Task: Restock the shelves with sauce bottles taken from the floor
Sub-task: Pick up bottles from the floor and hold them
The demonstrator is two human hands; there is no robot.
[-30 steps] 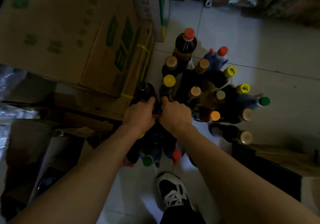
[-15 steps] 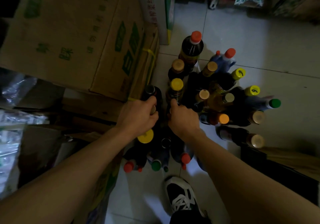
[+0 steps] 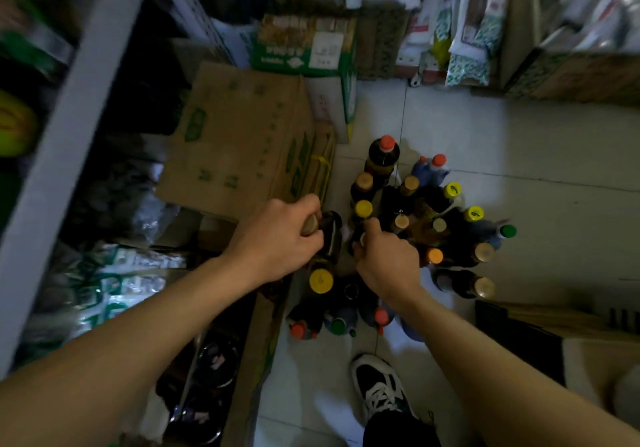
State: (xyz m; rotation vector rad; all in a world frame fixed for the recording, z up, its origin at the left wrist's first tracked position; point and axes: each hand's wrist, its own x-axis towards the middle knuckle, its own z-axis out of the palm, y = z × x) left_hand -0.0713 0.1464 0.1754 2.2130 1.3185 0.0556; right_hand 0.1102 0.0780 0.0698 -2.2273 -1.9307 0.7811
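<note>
Several dark sauce bottles (image 3: 408, 204) with yellow, tan, orange, red and green caps stand clustered on the tiled floor (image 3: 519, 142). My left hand (image 3: 280, 239) grips the tan-capped neck of a dark bottle (image 3: 330, 235) at the cluster's left edge. My right hand (image 3: 384, 259) is curled round the top of another dark bottle (image 3: 360, 235) just right of it; that bottle is mostly hidden under my fingers. A grey shelf edge (image 3: 65, 156) runs along the left.
A large cardboard box (image 3: 242, 142) lies left of the bottles, a green and white carton (image 3: 308, 45) behind it. Packaged goods (image 3: 114, 280) fill the lower left shelf. Bags and boxes (image 3: 467, 31) line the far wall. My shoe (image 3: 379, 387) stands near the bottles.
The view has tilted up, showing the shelf and far wall. My left hand has lifted its bottle's neck slightly up and left. My right hand stays clamped on its bottle.
</note>
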